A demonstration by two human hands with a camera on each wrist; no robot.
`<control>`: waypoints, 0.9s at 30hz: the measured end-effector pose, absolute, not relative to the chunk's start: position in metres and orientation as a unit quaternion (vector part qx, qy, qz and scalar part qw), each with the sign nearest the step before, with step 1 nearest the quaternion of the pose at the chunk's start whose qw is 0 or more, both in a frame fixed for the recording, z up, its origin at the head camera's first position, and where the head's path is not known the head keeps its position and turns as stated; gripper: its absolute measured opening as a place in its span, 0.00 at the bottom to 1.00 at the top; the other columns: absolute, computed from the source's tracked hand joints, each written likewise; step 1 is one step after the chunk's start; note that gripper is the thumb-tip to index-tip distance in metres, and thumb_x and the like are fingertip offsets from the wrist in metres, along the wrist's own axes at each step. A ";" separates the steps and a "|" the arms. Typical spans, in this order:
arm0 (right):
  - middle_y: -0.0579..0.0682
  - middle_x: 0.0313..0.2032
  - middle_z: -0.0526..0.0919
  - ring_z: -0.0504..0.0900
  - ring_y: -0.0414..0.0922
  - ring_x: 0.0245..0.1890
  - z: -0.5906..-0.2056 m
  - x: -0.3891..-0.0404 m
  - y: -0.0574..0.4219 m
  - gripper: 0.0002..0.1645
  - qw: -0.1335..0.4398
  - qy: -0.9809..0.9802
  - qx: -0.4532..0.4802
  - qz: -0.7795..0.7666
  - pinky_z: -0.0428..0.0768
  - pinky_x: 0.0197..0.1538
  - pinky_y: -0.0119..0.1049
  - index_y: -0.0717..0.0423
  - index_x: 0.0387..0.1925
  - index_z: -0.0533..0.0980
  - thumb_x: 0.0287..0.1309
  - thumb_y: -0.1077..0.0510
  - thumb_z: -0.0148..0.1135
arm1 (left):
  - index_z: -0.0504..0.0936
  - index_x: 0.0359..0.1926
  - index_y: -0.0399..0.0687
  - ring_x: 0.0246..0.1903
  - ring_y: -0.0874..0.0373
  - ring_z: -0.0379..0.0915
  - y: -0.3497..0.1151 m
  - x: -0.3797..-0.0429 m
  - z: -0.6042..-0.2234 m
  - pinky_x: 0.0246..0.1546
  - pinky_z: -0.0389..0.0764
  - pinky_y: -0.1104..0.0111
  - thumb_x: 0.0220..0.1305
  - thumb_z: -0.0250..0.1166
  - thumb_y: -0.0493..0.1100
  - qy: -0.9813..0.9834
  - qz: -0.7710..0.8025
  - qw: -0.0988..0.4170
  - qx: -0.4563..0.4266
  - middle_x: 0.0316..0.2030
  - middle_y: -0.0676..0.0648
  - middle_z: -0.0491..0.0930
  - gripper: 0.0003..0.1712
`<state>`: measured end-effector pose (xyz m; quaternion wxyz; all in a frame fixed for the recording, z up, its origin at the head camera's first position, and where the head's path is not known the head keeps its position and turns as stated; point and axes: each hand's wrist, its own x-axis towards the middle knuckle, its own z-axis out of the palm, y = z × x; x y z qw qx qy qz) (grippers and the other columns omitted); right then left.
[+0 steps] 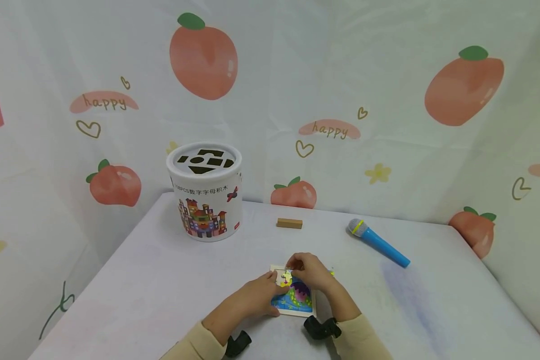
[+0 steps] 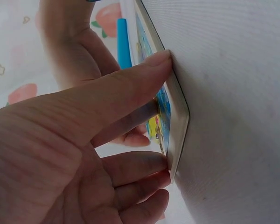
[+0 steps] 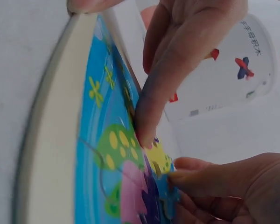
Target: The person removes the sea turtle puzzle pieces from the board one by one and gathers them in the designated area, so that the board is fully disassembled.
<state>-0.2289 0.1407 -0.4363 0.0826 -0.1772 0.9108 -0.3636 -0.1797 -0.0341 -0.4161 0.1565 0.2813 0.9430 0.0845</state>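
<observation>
A jigsaw puzzle (image 1: 296,313) in a pale wooden frame lies on the table, showing a blue, green, pink and purple picture. My left hand (image 1: 257,296) holds it at the near left, thumb on the near edge and fingers at the left side. One left finger (image 3: 151,112) presses on the picture, as the right wrist view shows. My right hand (image 1: 314,272) is over the far part of the frame. Between its thumb and fingers it pinches a blue puzzle piece (image 3: 168,193). A yellow patch (image 3: 157,156) of the picture lies beside that piece.
Behind to the left stands a white block bucket (image 1: 207,200) with shape holes in its lid. A small brown wooden block (image 1: 289,223) lies beyond the puzzle. At the right rests a blue toy microphone (image 1: 380,243). A printed cloth hangs behind the table.
</observation>
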 end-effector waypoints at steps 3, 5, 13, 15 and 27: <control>0.48 0.30 0.80 0.74 0.40 0.31 -0.435 -0.230 0.144 0.05 0.091 0.911 -0.153 -0.371 0.79 0.39 0.35 0.60 0.34 0.80 0.53 0.66 0.62 | 0.74 0.60 0.65 0.67 0.47 0.59 -0.034 -0.180 -0.416 0.57 0.73 0.52 0.52 0.69 0.55 0.944 0.088 0.158 0.277 0.66 0.39 0.64 0.31; 0.48 0.30 0.80 0.74 0.40 0.30 -0.434 -0.231 0.146 0.04 0.103 0.910 -0.137 -0.377 0.79 0.39 0.35 0.59 0.33 0.81 0.53 0.66 0.63 | 0.74 0.60 0.65 0.67 0.47 0.58 -0.034 -0.180 -0.415 0.57 0.73 0.52 0.52 0.69 0.55 0.944 0.092 0.160 0.274 0.66 0.39 0.64 0.31; 0.47 0.26 0.77 0.72 0.40 0.28 -0.434 -0.232 0.151 0.03 0.120 0.896 -0.142 -0.403 0.75 0.34 0.30 0.60 0.30 0.79 0.52 0.64 0.65 | 0.74 0.59 0.66 0.67 0.47 0.58 -0.034 -0.181 -0.417 0.57 0.73 0.52 0.52 0.69 0.54 0.944 0.091 0.167 0.271 0.66 0.40 0.64 0.31; 0.47 0.26 0.76 0.71 0.41 0.28 -0.435 -0.232 0.152 0.03 0.125 0.887 -0.145 -0.419 0.75 0.34 0.30 0.61 0.30 0.78 0.53 0.64 0.64 | 0.74 0.59 0.66 0.67 0.47 0.58 -0.034 -0.181 -0.419 0.57 0.74 0.53 0.52 0.69 0.55 0.944 0.089 0.166 0.271 0.66 0.40 0.64 0.31; 0.49 0.27 0.79 0.74 0.41 0.29 -0.435 -0.231 0.161 0.08 0.143 0.862 -0.114 -0.473 0.78 0.36 0.31 0.61 0.35 0.79 0.55 0.60 0.63 | 0.74 0.60 0.66 0.67 0.47 0.57 -0.034 -0.180 -0.418 0.56 0.73 0.50 0.52 0.69 0.55 0.944 0.097 0.174 0.264 0.66 0.40 0.63 0.31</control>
